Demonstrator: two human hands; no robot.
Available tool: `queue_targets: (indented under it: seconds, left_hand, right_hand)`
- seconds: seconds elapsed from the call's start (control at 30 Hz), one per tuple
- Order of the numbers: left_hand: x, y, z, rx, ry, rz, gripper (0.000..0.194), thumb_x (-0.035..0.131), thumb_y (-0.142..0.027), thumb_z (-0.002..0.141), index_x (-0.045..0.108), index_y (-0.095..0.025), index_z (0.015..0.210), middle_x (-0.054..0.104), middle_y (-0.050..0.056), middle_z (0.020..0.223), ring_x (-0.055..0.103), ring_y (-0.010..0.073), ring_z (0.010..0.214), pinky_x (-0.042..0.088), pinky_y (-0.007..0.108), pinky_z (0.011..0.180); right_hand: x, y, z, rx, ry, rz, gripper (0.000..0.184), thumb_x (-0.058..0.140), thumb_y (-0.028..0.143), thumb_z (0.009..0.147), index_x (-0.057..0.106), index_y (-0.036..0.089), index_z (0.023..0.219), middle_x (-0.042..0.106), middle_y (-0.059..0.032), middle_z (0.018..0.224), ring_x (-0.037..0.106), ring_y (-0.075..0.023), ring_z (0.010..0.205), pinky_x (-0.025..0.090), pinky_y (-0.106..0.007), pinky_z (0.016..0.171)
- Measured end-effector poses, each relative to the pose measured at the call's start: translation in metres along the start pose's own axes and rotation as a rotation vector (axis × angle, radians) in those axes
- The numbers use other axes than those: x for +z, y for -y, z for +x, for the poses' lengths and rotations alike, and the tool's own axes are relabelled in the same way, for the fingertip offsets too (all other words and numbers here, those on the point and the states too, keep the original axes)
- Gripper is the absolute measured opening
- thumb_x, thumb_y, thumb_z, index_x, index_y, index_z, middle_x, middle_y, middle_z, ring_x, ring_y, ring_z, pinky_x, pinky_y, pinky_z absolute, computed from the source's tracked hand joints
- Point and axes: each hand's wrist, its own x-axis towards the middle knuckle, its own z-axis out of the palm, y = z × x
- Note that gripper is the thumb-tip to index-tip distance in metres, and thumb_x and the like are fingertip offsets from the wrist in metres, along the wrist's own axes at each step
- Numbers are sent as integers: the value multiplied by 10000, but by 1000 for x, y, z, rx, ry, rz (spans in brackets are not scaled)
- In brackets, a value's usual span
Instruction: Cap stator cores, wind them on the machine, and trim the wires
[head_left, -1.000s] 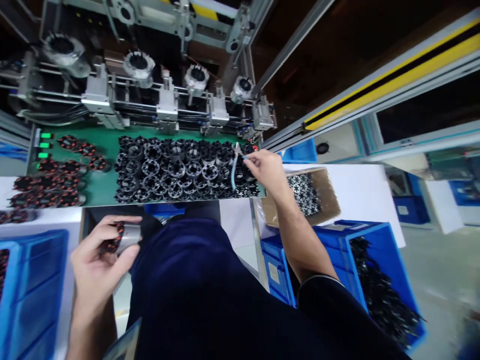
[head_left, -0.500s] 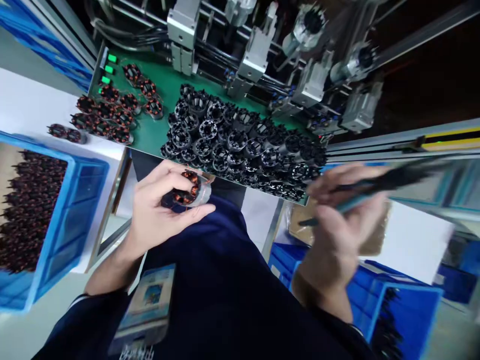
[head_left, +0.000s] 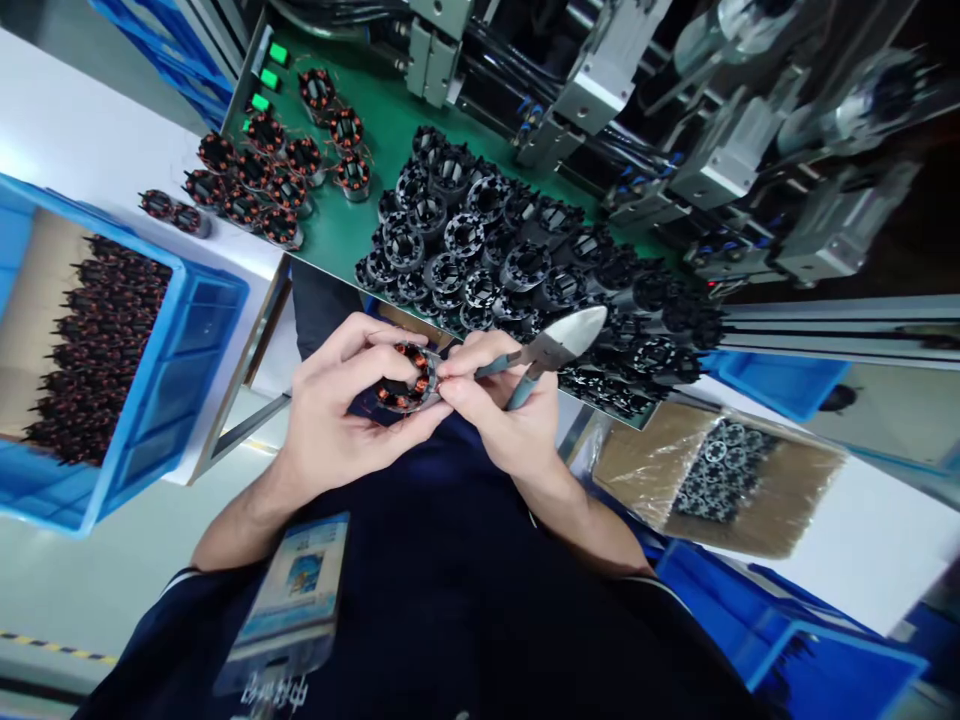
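My left hand (head_left: pixel 341 400) is shut around a wound motor stator (head_left: pixel 409 380) with copper coils and a metal shell. My right hand (head_left: pixel 499 405) grips blue-handled side cutters (head_left: pixel 544 355), whose steel jaws point up and to the right, away from the stator. The fingertips of my right hand touch the stator's edge, so the two hands meet over my dark work top. Part of the stator is hidden by my fingers.
A green mat (head_left: pixel 334 235) holds wound stators and a dense pile of black stator cores (head_left: pixel 480 240). Pneumatic cylinders (head_left: pixel 727 150) stand beyond it. A blue crate (head_left: pixel 184 340) of wound stators is at left, a cardboard box (head_left: pixel 750 510) of cores at right.
My right hand has come in from the right with the cutters and now meets the stator. My left hand still holds the stator. The whole view has rotated clockwise.
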Motion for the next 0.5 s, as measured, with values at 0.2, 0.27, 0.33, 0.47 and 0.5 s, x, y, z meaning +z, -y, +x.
queue_targets:
  seconds: [0.2, 0.27, 0.33, 0.47, 0.5]
  left_hand:
    - [-8, 9, -8, 61, -11, 128, 287, 1041, -263, 977, 765, -232, 1054, 869, 98, 1345, 882, 243, 1162, 732, 354, 958]
    - [-9, 16, -11, 94, -77, 138, 296, 1046, -247, 973, 754, -223, 1022, 878, 104, 1415, 893, 260, 1200, 739, 374, 985]
    - [-7, 22, -12, 90, -148, 50, 353, 1070, -274, 953, 722, -221, 970, 880, 91, 1447, 898, 279, 1220, 745, 398, 964]
    - [6, 24, -15, -5, -205, -311, 426, 1072, -387, 971, 684, -219, 929, 885, 80, 1326, 899, 314, 1208, 767, 455, 934]
    - [10, 23, -16, -55, -196, -418, 417, 1056, -424, 991, 696, -218, 950, 876, 92, 1341, 901, 314, 1187, 778, 468, 940]
  right_hand:
    - [-16, 10, 10, 272, 305, 235, 316, 952, 490, 1073, 797, 226, 996, 653, 22, 840, 559, -129, 716, 489, -294, 688]
    - [-22, 18, 8, 442, 406, 400, 291, 941, 427, 1082, 754, 219, 1002, 559, 49, 807, 472, -106, 672, 416, -275, 646]
    - [-26, 26, 5, 532, 445, 600, 312, 914, 401, 1088, 687, 228, 964, 469, 68, 790, 384, -96, 639, 366, -264, 600]
    - [-25, 36, 1, 500, 431, 771, 316, 887, 355, 1088, 632, 243, 939, 421, 73, 803, 299, -94, 623, 342, -261, 570]
    - [-25, 37, 1, 486, 416, 741, 292, 886, 355, 1089, 649, 244, 958, 443, 67, 813, 317, -98, 632, 349, -267, 582]
